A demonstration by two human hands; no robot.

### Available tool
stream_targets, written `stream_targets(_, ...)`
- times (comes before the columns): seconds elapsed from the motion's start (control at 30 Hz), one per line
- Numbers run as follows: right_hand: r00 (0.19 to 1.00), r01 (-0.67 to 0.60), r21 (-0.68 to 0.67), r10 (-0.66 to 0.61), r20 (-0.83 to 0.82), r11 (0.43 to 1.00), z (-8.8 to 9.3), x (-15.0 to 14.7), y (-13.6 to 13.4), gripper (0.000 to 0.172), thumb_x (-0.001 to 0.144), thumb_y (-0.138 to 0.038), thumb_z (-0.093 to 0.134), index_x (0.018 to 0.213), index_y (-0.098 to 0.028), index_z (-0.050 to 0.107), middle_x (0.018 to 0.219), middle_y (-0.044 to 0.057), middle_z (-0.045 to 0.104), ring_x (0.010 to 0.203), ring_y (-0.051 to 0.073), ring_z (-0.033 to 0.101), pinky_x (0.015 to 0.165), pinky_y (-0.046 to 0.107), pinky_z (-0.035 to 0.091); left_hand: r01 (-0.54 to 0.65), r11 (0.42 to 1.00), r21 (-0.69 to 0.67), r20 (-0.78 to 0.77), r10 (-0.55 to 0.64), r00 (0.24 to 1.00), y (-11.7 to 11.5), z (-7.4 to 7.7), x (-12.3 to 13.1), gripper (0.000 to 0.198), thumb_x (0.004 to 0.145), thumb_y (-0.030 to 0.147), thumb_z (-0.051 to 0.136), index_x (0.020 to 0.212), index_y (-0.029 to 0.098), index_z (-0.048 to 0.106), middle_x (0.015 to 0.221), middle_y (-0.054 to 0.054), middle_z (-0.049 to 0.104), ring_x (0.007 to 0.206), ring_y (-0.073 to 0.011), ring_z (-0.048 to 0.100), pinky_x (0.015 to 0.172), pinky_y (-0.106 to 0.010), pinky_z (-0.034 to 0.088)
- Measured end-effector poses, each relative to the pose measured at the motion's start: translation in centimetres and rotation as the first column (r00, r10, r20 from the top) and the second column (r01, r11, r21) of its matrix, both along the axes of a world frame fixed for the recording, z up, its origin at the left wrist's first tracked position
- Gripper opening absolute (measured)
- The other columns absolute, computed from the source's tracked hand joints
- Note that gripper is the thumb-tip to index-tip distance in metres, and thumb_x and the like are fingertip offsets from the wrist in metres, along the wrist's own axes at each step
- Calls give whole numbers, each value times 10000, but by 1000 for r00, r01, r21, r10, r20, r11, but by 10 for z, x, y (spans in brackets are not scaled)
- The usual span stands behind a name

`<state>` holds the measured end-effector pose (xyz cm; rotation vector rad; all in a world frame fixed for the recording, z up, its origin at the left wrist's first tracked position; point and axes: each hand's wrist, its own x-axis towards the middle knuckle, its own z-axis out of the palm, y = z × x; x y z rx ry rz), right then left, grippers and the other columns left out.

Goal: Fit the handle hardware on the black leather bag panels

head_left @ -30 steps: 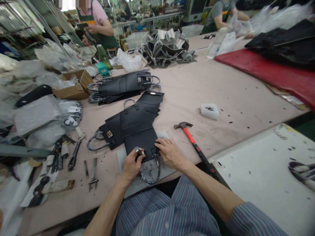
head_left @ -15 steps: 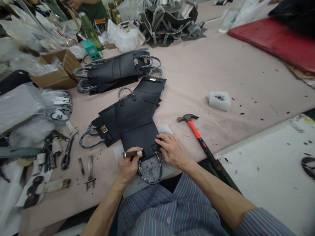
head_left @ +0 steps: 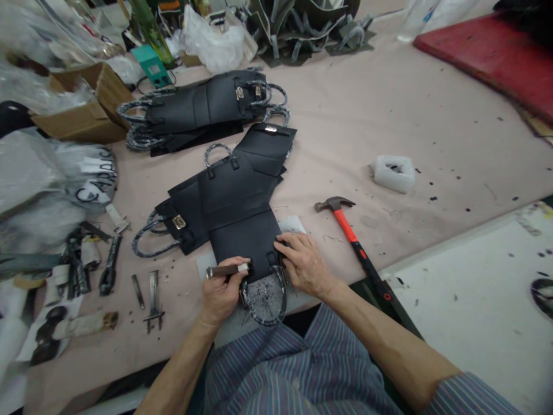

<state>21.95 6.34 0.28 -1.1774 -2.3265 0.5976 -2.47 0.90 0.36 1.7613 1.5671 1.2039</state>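
Pinkish cloth covers the bench (head_left: 389,115), which is strewn with bag parts. Far left of the black bag panel (head_left: 246,242) sit a cardboard box (head_left: 82,109) and a scatter of pliers (head_left: 108,271). At the panel's near edge, the left hand (head_left: 222,294) pinches a short metal rod (head_left: 224,270) between thumb and fingers, holding it level with one end at the panel's left corner. Just below that edge curves the wrapped handle (head_left: 265,302). The right hand (head_left: 305,265) lies flat, fingers together, pressing the panel's right corner beside the handle's end. Right of the panel rest a hammer (head_left: 345,222) and, farther off, a white foam block (head_left: 394,173).
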Motion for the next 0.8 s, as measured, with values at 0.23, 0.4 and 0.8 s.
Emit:
stream_targets(0.23, 1000, 5, -15, -5, 4, 1000, 2, 0, 0, 439, 905, -134, 533, 1334, -197, 600, 1409, 111, 568, 1308, 302, 471, 1152, 555, 337, 101, 994, 43, 36, -103, 994, -2, -2, 2, 131, 903, 155, 653, 1022, 192, 693, 1046, -81, 784, 998, -213, 760, 920, -354, 623)
stream_targets(0.4, 1000, 6, -11, -6, -11, 1000, 2, 0, 0, 431, 908, -135, 532, 1330, -189, 601, 1400, 110, 574, 1303, 303, 473, 1158, 554, 325, -137, 983, -121, 283, 167, 944, -1, 1, 9, 93, 918, 237, 675, 995, 185, 679, 962, -43, 783, 876, -200, 775, 867, -360, 635)
stream_targets(0.8, 1000, 14, 5, -13, -11, 1000, 4, 0, 1, 414, 911, -141, 535, 1316, -182, 613, 1396, 112, 582, 1293, 300, 480, 1142, 538, 340, -27, 1000, -13, 48, 28, 998, 4, 1, 16, 96, 889, 192, 697, 979, 189, 728, 959, -42, 794, 916, -192, 759, 899, -362, 620)
